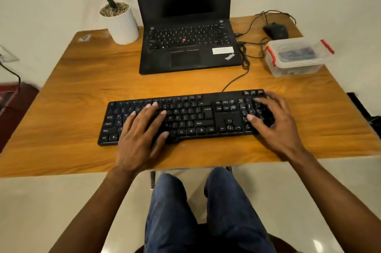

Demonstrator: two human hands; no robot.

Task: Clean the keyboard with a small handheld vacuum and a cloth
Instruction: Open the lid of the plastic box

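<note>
A black wired keyboard (pixel 191 116) lies across the near middle of the wooden table (pixel 72 92). My left hand (pixel 142 135) rests flat on its left half, fingers spread over the letter keys. Over the number pad at the right end sits my right hand (pixel 272 120), fingers apart and curved, thumb near the arrow keys. Neither hand holds anything. No vacuum or loose cloth shows in view.
An open black laptop (pixel 185 46) stands behind the keyboard. A white plant pot (pixel 121 23) is at the back left. At the back right sit a black mouse (pixel 276 30) with tangled cables and a clear lidded box (pixel 296 56) with red clips, something blue inside.
</note>
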